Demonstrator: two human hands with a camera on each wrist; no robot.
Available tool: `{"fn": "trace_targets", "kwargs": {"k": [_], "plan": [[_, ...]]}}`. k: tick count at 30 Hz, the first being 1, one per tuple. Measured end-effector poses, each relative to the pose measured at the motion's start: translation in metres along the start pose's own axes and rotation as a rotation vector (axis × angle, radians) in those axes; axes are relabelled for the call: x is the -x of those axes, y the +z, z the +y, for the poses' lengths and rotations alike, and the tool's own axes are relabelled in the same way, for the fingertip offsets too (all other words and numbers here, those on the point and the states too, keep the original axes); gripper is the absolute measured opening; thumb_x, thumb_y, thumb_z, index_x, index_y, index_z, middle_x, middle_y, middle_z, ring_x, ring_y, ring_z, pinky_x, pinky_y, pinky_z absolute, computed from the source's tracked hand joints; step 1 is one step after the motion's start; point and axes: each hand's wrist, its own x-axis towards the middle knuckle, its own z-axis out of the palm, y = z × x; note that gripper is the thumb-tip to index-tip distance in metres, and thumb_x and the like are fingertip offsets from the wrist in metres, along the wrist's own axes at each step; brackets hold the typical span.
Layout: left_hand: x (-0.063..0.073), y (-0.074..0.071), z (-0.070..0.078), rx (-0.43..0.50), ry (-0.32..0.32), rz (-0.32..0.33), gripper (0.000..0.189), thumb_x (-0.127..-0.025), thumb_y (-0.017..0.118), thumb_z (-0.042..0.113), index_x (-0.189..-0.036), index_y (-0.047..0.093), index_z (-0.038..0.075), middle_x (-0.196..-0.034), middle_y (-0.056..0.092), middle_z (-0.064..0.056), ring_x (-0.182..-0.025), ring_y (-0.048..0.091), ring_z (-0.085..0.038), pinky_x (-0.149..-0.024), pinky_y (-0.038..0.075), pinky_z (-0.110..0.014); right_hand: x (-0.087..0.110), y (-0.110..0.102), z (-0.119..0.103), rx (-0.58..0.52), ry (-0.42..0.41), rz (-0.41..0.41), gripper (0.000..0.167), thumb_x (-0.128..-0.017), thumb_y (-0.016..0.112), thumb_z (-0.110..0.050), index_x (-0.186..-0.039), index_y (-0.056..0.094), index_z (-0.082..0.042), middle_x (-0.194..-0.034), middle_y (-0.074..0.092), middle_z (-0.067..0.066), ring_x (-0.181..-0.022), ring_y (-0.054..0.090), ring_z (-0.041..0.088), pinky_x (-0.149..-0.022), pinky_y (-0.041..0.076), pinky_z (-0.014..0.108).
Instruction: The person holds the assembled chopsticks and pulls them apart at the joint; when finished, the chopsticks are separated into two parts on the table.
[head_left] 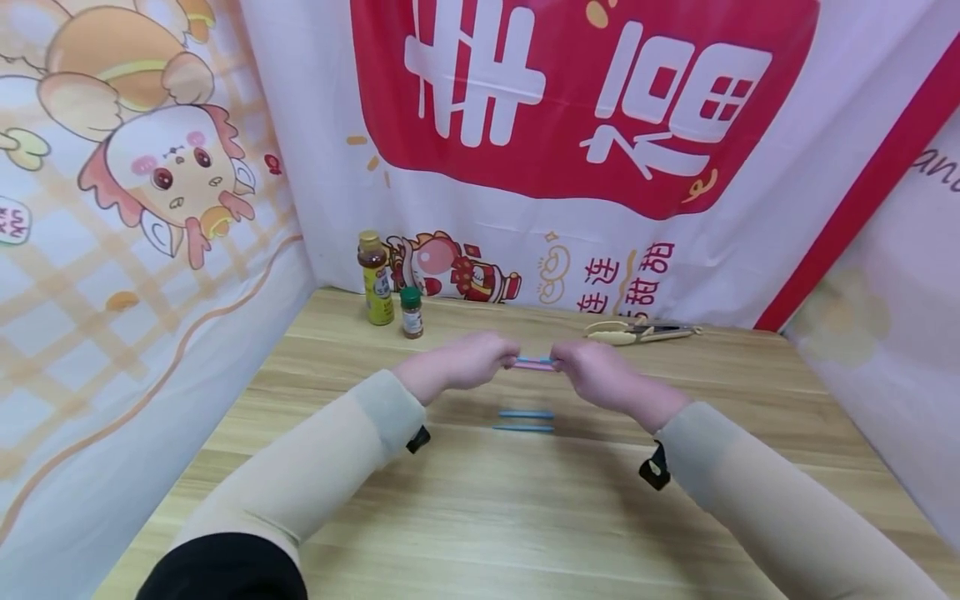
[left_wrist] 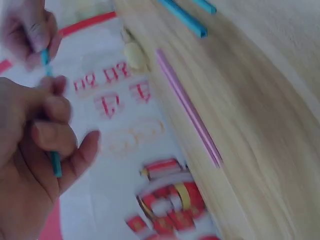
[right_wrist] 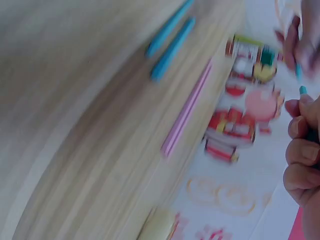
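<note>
In the head view my left hand (head_left: 468, 360) and right hand (head_left: 600, 375) face each other above the far part of the table. Each grips teal, chopstick-like material; the left wrist view shows a teal chopstick (left_wrist: 56, 164) passing through the curled left fingers. A teal end (right_wrist: 303, 90) pokes out of the right fist in the right wrist view. Whether this is one chopstick or two, I cannot tell. Beneath the hands lies a pink chopstick (left_wrist: 187, 107), perhaps a pair side by side. Two teal chopsticks (head_left: 527, 414) lie roughly parallel, nearer my body.
A yellow-labelled bottle (head_left: 377, 283) and a small green-capped jar (head_left: 411, 313) stand at the back left. Tongs (head_left: 645, 333) lie at the back right. Printed cloth (head_left: 465, 192) hangs behind the wooden table (head_left: 480, 517) and along both sides.
</note>
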Motion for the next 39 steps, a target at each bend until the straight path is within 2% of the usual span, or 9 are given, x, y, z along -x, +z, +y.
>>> {"fn": "trace_targets", "kwargs": {"k": [4, 6, 8, 12, 15, 18, 22, 31, 39], "plan": [[0.017, -0.006, -0.038, 0.041, -0.145, 0.063, 0.018, -0.105, 0.049, 0.022, -0.101, 0.065, 0.015, -0.093, 0.065, -0.001, -0.088, 0.061, -0.018, -0.081, 0.050, -0.036, 0.013, -0.010, 0.024, -0.069, 0.122, 0.059, 0.009, -0.097, 0.062, -0.007, -0.093, 0.069, -0.006, -0.084, 0.066, 0.001, -0.074, 0.060, 0.016, -0.069, 0.051, 0.038], [0.027, -0.010, -0.052, 0.037, -0.206, 0.091, 0.020, -0.105, 0.050, 0.027, -0.100, 0.067, 0.017, -0.093, 0.065, 0.000, -0.086, 0.060, -0.017, -0.081, 0.049, -0.039, 0.018, -0.015, 0.031, -0.095, 0.194, 0.044, 0.011, -0.099, 0.061, -0.011, -0.100, 0.071, -0.007, -0.093, 0.069, 0.003, -0.079, 0.062, 0.017, -0.071, 0.051, 0.040], [0.033, -0.012, -0.057, 0.054, -0.217, 0.090, 0.019, -0.104, 0.053, 0.029, -0.095, 0.066, 0.019, -0.090, 0.064, 0.002, -0.083, 0.059, -0.018, -0.078, 0.049, -0.038, 0.019, -0.016, 0.032, -0.117, 0.256, -0.001, 0.015, -0.101, 0.059, -0.016, -0.103, 0.071, -0.008, -0.093, 0.069, 0.004, -0.077, 0.061, 0.017, -0.070, 0.050, 0.040], [0.043, -0.010, -0.055, 0.079, -0.189, -0.033, 0.017, -0.104, 0.052, 0.018, -0.105, 0.067, 0.013, -0.100, 0.066, -0.005, -0.089, 0.060, -0.020, -0.084, 0.049, -0.039, 0.009, -0.008, 0.024, -0.132, 0.278, -0.089, 0.015, -0.103, 0.055, -0.016, -0.103, 0.068, -0.008, -0.083, 0.063, 0.001, -0.070, 0.055, 0.017, -0.067, 0.049, 0.038], [0.048, -0.003, -0.049, 0.099, -0.184, -0.148, 0.019, -0.102, 0.050, 0.008, -0.111, 0.066, 0.007, -0.103, 0.066, -0.010, -0.090, 0.060, -0.020, -0.085, 0.049, -0.039, -0.004, 0.004, 0.013, -0.147, 0.246, -0.139, 0.015, -0.101, 0.054, -0.007, -0.106, 0.067, -0.002, -0.087, 0.064, 0.003, -0.077, 0.059, 0.018, -0.072, 0.051, 0.040], [0.052, 0.007, -0.045, 0.133, -0.193, -0.218, 0.013, -0.099, 0.053, 0.005, -0.102, 0.066, 0.004, -0.089, 0.067, -0.011, -0.076, 0.061, -0.020, -0.075, 0.051, -0.035, -0.019, 0.018, 0.000, -0.166, 0.244, -0.208, 0.015, -0.098, 0.055, -0.003, -0.107, 0.067, 0.000, -0.089, 0.066, 0.004, -0.081, 0.061, 0.018, -0.077, 0.052, 0.039], [0.058, 0.019, -0.043, 0.186, -0.210, -0.276, 0.008, -0.097, 0.062, 0.010, -0.091, 0.064, 0.006, -0.075, 0.066, -0.009, -0.063, 0.060, -0.019, -0.064, 0.049, -0.032, -0.042, 0.040, -0.017, -0.195, 0.284, -0.302, 0.008, -0.097, 0.060, -0.008, -0.099, 0.066, -0.003, -0.081, 0.063, 0.001, -0.075, 0.060, 0.016, -0.071, 0.052, 0.034], [0.062, 0.037, -0.051, 0.109, -0.154, -0.274, 0.011, -0.089, 0.074, 0.014, -0.081, 0.066, 0.015, -0.079, 0.061, 0.006, -0.075, 0.055, -0.010, -0.073, 0.046, -0.031, -0.059, 0.095, -0.048, -0.226, 0.297, -0.372, 0.008, -0.094, 0.068, -0.016, -0.087, 0.065, -0.014, -0.077, 0.061, -0.004, -0.070, 0.056, 0.013, -0.066, 0.048, 0.031], [0.065, 0.039, -0.054, 0.083, -0.161, -0.235, 0.012, -0.086, 0.077, 0.016, -0.082, 0.066, 0.018, -0.078, 0.062, 0.007, -0.075, 0.057, -0.010, -0.073, 0.047, -0.031, -0.060, 0.108, -0.062, -0.286, 0.298, -0.346, 0.013, -0.087, 0.077, -0.013, -0.085, 0.064, -0.014, -0.076, 0.061, -0.003, -0.070, 0.056, 0.014, -0.065, 0.047, 0.030]]}}
